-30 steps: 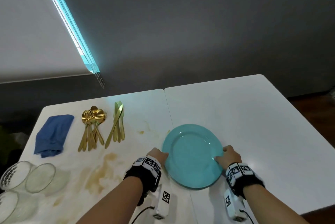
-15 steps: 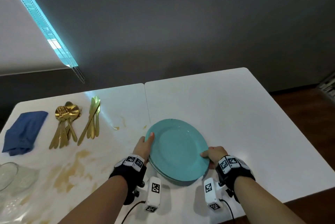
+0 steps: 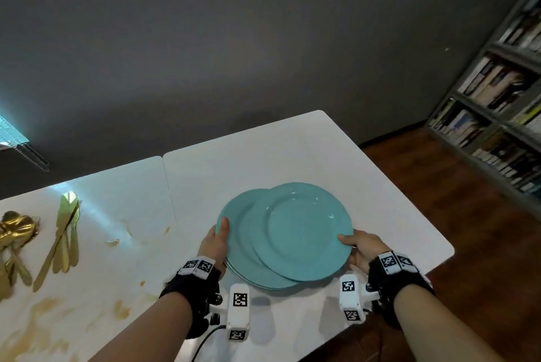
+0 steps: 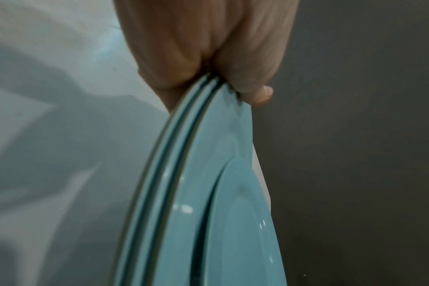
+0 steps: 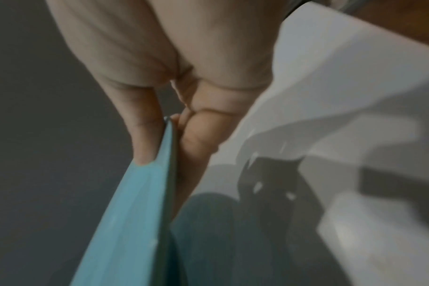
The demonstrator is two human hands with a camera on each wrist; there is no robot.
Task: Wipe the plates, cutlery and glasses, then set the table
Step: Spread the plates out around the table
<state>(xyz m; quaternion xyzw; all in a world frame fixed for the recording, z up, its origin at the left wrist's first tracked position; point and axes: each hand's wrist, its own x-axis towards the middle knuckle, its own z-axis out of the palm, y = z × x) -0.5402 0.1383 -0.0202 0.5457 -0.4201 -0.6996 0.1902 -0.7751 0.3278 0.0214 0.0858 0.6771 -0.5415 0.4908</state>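
A stack of teal plates (image 3: 243, 244) hangs above the white table (image 3: 292, 151), near its front. My left hand (image 3: 218, 240) grips the stack's left rim, thumb on top; the left wrist view shows several rims (image 4: 174, 174) pinched there. The top plate (image 3: 304, 230) is slid off to the right, and my right hand (image 3: 355, 247) pinches its right rim, thumb above and fingers below, as the right wrist view shows (image 5: 159, 174). Gold knives (image 3: 63, 238) and gold spoons and forks (image 3: 14, 233) lie at the far left.
Brown spill stains (image 3: 44, 315) mark the left table half. A bookshelf (image 3: 503, 104) stands at the right beyond the wooden floor (image 3: 468, 230). The table's right corner (image 3: 448, 250) is close to my right hand.
The view has swung right; the blue cloth and glasses have left the frame. The plates have risen, and my right hand has drawn the top plate rightward off the stack.
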